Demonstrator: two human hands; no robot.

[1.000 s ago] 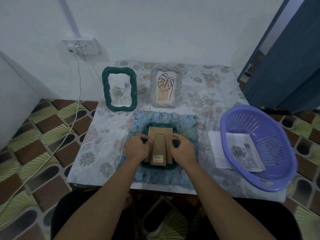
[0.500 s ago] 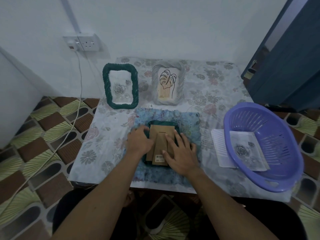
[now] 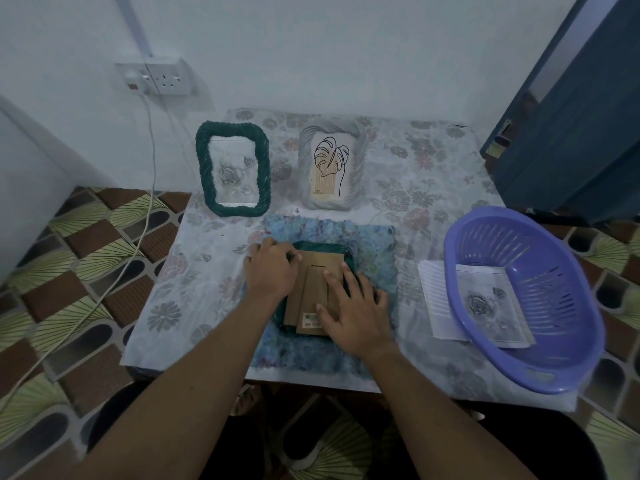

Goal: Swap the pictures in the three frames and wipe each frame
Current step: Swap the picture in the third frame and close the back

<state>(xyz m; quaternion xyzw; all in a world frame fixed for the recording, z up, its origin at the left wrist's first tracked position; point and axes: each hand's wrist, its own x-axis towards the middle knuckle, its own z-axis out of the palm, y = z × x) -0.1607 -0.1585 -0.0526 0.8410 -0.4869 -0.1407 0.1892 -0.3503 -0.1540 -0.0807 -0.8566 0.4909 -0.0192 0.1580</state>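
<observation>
Near centre, a face-down green frame (image 3: pixel 323 244) lies on a blue cloth (image 3: pixel 375 242): left hand (image 3: pixel 272 271) curled around its edge, right hand (image 3: pixel 353 308) pressing flat, fingers spread. Right, a purple basket (image 3: pixel 557 327) holds a rose picture (image 3: pixel 485 303).

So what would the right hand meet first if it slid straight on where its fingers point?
Probably the grey frame with the leaf drawing, past the far rim of the face-down frame; depth is unclear.

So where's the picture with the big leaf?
In the head view the leaf picture sits in the grey frame at the far middle of the table, right of the green frame showing roses, behind the blue cloth.
</observation>
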